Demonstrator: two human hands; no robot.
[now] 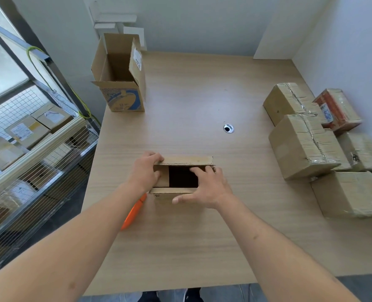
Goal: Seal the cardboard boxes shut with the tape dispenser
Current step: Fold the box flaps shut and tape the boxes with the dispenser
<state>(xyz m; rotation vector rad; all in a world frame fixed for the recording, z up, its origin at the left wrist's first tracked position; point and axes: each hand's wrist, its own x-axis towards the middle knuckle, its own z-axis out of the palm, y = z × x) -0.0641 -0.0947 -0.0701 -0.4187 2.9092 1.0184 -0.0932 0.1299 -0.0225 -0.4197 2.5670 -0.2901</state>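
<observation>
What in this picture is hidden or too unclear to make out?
Head view:
- Orange tool: mostly hidden under the left forearm, so I cannot tell what it is.
- Small open box: its inside is only dark shadow, contents unknown.
- Left hand and right hand cover its end flaps.
- Wrapped boxes at right: blurred, labels unreadable.
- Tall open box: its bottom is hidden by its own walls.

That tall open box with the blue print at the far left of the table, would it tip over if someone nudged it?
Probably, yes. The tall box stands narrow and upright, what shows of its inside looks empty, so it is likely light. Its raised flaps look thin and bendy. On the smooth table it might slide first.
</observation>
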